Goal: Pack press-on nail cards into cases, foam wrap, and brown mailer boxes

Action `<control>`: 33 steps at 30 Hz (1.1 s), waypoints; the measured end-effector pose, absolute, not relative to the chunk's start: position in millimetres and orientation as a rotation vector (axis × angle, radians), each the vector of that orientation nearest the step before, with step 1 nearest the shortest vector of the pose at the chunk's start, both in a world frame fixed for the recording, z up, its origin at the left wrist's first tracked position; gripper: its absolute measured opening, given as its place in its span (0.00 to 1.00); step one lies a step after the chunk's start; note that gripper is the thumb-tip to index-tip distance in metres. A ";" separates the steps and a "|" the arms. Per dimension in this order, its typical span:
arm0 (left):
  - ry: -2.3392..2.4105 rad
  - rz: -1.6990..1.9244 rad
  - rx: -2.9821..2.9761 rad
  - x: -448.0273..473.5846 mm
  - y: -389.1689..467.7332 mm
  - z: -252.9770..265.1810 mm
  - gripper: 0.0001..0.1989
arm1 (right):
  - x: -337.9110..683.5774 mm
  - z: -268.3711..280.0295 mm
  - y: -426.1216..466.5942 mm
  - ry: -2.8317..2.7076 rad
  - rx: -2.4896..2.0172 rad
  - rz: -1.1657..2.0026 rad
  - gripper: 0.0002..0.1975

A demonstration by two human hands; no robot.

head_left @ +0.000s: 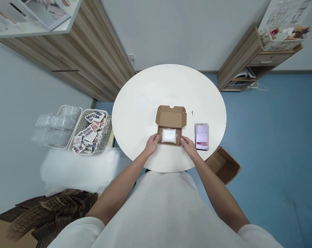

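A small brown cardboard box (171, 119) lies on the white oval table with its lid folded back, away from me. Inside it rests a white wrapped packet (169, 135); what the wrapping covers cannot be made out. My left hand (152, 143) grips the box's left side near the front corner. On the opposite side, my right hand (188, 145) holds the front right corner between thumb and fingers. A phone (202, 137) with its screen lit lies just right of my right hand.
The round-edged table (135, 103) stands before me. At left are a basket of printed cards (90, 132), clear plastic packs (57, 124), white wrapping sheets (78, 168) and stacked flat cardboard (55, 213). An open carton (223, 164) sits on the floor at right, below a shelf unit (248, 58).
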State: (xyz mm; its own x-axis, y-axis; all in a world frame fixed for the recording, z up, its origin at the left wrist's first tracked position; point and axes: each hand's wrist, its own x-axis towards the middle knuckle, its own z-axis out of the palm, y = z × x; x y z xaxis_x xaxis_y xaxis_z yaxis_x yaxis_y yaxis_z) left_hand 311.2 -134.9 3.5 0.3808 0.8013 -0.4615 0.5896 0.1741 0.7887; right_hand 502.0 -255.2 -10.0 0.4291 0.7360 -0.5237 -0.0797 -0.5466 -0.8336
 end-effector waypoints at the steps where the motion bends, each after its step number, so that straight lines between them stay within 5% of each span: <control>1: 1.300 0.244 1.518 308.6 -136.1 1.9 0.24 | 497.7 -10.6 -256.4 -0.549 -1.835 1.227 0.25; 18: 1.152 0.169 1.181 323.7 -50.7 34.5 0.41 | 561.0 7.7 -175.4 -0.266 -1.675 1.328 0.33; 33: 0.878 0.226 1.095 284.7 -98.9 39.3 0.38 | 508.3 39.1 -225.1 -0.642 -1.547 1.285 0.30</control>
